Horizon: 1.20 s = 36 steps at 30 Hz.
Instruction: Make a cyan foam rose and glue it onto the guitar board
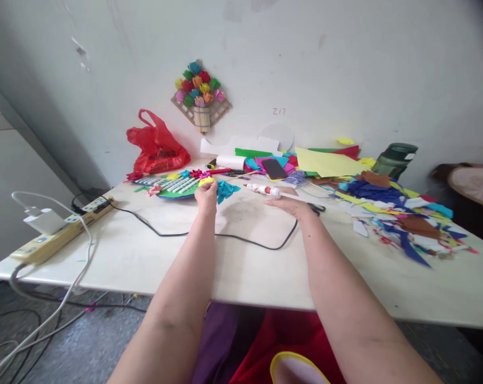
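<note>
My left hand (206,196) is closed in a pinch, with a blue crepe-paper flower (227,191) sticking out to the right of its fingertips. My right hand (291,207) is around the lower side of a white and red hot glue gun (265,190), whose nozzle points left toward the flower; part of the grip is hidden. Behind my left hand lies a round green and blue panel (179,193) with white rolled-paper strips (177,184) and several small paper flowers along its upper edge.
A black cord (241,241) runs across the table to a power strip (57,237) at the left. Paper scraps (409,229) and a green bottle (395,160) are at the right. Scissors (318,208), a phone (275,169) and a red bag (157,146) lie farther back.
</note>
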Motion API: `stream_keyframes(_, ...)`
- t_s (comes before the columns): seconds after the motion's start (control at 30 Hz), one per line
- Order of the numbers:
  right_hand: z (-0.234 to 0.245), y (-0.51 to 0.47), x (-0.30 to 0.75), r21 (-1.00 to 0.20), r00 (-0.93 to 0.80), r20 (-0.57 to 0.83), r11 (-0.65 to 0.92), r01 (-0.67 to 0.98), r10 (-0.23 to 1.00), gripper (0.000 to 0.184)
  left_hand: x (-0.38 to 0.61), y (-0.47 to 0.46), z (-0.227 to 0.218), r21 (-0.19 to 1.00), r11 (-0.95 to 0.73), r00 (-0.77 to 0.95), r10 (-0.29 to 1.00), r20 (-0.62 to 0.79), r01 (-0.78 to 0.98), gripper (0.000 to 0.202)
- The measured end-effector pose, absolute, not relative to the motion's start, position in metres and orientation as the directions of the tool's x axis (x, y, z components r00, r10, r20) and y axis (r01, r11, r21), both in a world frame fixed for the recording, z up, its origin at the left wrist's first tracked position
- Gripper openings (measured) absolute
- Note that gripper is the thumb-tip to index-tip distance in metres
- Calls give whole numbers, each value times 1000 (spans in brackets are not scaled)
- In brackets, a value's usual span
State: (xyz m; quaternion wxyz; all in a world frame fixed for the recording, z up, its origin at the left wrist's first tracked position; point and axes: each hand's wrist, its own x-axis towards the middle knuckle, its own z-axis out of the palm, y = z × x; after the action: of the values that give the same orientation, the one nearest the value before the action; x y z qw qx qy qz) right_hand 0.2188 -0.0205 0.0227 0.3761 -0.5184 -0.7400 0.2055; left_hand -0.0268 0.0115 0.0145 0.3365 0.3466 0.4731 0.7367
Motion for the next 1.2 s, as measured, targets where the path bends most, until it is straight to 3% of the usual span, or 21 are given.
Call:
stream_keyframes(0.17, 21, -20, 211, -480, -247, 274, 355, 803, 930, 38, -28, 12, 13, 918, -366, -560, 797, 225, -152, 21)
stream_keyframes(0.37, 11, -14, 194, -276, -313, 237, 373, 886, 920, 51, -22, 13, 11, 902, -373, -440, 863, 250, -219, 24)
stream_keyframes(0.6, 8, -16, 183, -93, -303, 178, 323, 942, 936, 36, -14, 4, 14, 922, -281, -189, 953, 235, -268, 35)
stream_keyframes(0.73, 14, -22, 182, -2, -310, 305, 326, 945, 901, 28, -14, 4, 11, 933, -260, -143, 962, 231, -249, 38)
stream_keyframes(0.9, 28, -32, 178, -39, -266, 553, 344, 938, 789, 29, -14, 4, 10, 942, -253, -116, 966, 232, -222, 37)
stream_keyframes(1.0, 31, -30, 176, -59, -286, 642, 418, 907, 712, 30, -12, 0, 11, 947, -239, -5, 970, 244, -213, 36)
stream_keyframes(1.1, 31, -27, 175, -109, -307, 618, 466, 878, 724, 31, -11, -3, 11, 960, -208, 141, 962, 235, -186, 36)
stream_keyframes(1.2, 31, -27, 176, -214, -313, 496, 463, 860, 810, 33, -10, -4, 10, 971, -189, 226, 949, 219, -145, 34)
